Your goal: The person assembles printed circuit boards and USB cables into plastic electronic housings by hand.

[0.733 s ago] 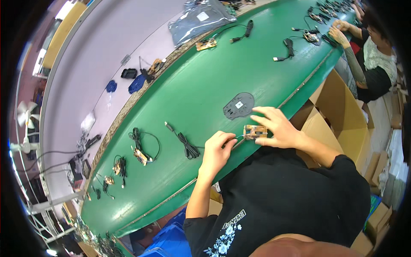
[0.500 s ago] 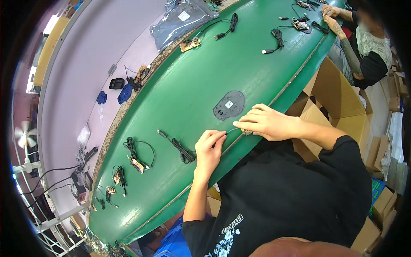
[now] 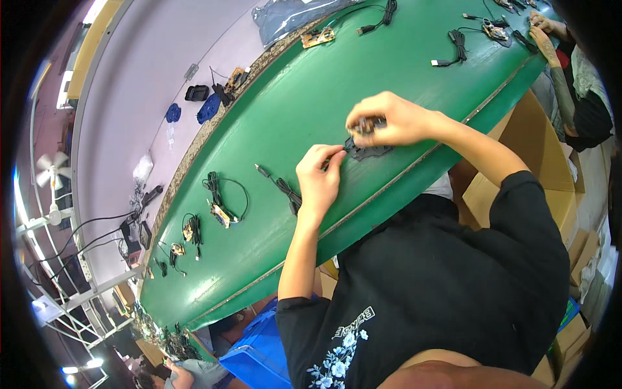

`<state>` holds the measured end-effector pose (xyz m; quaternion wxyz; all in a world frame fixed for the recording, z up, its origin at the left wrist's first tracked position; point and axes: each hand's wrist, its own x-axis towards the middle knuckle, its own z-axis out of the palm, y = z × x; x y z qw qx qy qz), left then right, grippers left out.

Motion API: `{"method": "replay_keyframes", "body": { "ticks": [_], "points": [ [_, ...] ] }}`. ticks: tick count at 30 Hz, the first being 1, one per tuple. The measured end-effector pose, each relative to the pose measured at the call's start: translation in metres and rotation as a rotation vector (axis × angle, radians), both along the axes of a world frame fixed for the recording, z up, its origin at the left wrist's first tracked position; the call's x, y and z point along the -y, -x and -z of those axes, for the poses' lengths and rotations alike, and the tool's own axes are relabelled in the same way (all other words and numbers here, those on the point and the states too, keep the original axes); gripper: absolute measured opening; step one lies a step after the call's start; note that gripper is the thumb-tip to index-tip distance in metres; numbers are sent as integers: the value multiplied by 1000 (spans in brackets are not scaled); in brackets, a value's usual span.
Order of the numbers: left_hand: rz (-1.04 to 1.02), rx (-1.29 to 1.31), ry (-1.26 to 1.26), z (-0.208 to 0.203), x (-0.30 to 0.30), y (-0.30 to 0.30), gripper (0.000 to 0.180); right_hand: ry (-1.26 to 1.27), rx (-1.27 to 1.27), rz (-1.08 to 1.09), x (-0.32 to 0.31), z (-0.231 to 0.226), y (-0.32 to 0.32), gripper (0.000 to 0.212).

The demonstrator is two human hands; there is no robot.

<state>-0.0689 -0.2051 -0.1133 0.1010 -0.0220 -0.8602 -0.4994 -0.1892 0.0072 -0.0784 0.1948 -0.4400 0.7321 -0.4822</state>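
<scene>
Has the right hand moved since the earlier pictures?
Yes: the right hand has moved farther out over the table, away from its near edge.

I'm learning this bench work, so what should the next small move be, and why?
Probably, the right hand should ease the small circuit board down toward the dark plate. That hand grips the board, which appears over the plate in this view, and the left hand has its fingertips pinched beside the plate's left edge.
</scene>
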Motion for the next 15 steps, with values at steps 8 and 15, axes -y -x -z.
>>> {"method": "replay_keyframes", "body": {
  "ticks": [8, 15],
  "points": [
    [18, 59, 126, 4, -10, 1, 9, 149, 0, 170, 12, 54, -1, 32],
    [95, -94, 356, 1, -17, 4, 8, 164, -90, 181, 10, 60, 3, 30]
  ]
}}
